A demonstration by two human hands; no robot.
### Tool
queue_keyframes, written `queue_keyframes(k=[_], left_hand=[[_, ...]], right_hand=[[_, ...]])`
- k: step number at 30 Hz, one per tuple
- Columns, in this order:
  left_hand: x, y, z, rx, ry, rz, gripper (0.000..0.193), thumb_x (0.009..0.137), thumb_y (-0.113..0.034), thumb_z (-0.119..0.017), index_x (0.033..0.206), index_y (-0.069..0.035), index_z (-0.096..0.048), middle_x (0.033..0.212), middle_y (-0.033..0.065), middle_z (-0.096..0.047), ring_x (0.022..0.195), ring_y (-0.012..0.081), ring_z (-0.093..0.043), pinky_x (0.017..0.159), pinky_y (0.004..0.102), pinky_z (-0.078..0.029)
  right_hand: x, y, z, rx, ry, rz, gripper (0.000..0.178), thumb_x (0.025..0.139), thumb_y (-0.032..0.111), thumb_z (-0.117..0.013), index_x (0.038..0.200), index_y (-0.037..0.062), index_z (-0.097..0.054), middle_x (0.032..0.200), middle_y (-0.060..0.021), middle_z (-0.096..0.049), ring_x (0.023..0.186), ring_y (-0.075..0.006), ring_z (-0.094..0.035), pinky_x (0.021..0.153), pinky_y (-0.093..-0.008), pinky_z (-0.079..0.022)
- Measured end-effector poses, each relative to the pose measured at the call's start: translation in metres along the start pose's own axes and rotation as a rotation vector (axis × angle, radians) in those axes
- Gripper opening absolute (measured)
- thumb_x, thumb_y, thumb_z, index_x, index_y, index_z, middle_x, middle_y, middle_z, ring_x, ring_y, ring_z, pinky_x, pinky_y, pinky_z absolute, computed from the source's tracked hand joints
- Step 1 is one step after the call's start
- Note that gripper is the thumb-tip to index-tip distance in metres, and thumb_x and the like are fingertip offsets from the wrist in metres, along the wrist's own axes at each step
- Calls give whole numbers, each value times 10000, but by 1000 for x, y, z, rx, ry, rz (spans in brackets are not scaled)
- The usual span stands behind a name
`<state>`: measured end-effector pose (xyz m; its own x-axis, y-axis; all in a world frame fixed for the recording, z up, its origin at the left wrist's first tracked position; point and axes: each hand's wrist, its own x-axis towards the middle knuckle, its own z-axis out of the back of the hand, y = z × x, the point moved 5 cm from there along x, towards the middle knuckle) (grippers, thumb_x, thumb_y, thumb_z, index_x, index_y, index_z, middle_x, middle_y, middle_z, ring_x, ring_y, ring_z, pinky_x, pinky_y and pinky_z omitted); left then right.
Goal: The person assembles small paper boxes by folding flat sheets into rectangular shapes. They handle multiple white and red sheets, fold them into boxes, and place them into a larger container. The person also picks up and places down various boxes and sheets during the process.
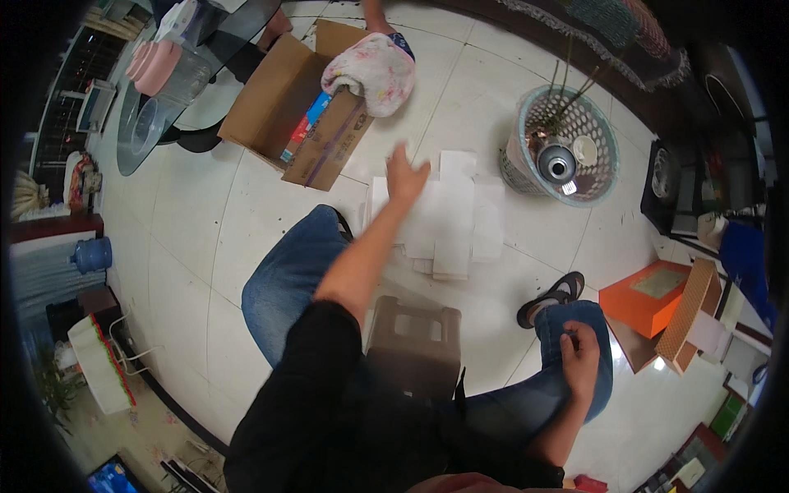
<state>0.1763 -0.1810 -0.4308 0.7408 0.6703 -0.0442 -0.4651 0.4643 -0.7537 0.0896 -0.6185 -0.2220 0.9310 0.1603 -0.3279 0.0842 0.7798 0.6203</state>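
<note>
My left hand (408, 174) reaches out over a spread of flat white pieces (454, 215) on the tiled floor, which look like paper or thin cartons. Its fingers are apart, slightly blurred, and nothing shows in them. On my right knee rests my right hand (580, 361), fingers curled in; whether anything is inside is hidden. Beyond the left hand stands an open cardboard box (329, 156) with blue and red packages (306, 123) inside. A pale cloth with a flower pattern (371, 72) lies over its right corner.
A brown plastic stool (413, 341) is between my legs. Right of the white pieces stands a latticed plastic basket (518, 156) holding sticks and a round grey thing. An orange box (645, 296) lies farther right. Another person's arm (376, 16) shows behind the cloth; a glass table (127, 123) stands far left.
</note>
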Motion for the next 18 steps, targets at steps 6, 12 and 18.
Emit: queue_keyframes(k=[6, 12, 18], left_hand=[[125, -99, 131, 734, -210, -362, 650, 689, -184, -727, 1272, -290, -462, 1343, 197, -379, 1202, 425, -376, 912, 478, -411], [159, -21, 142, 300, -99, -405, 130, 681, -129, -655, 773, -103, -567, 847, 150, -557, 830, 354, -562, 698, 432, -459], [168, -25, 237, -652, -250, -206, 269, 713, -1, -662, 604, -99, -437, 600, -54, -471, 556, 61, -447, 498, 238, -378]], right_hand=[[1, -2, -14, -20, 77, 36, 209, 793, -36, -589, 996, 10, -593, 909, -74, -568, 696, -126, -522, 650, -252, -443], [17, 5, -17, -68, 71, -65, 249, 772, -29, -589, 1019, 5, -598, 954, -128, -603, 823, -225, -600, 734, -299, -477], [20, 9, -39, -59, 231, -84, 243, 783, 20, -594, 1025, 8, -608, 957, -134, -612, 829, -248, -611, 759, -320, -481]])
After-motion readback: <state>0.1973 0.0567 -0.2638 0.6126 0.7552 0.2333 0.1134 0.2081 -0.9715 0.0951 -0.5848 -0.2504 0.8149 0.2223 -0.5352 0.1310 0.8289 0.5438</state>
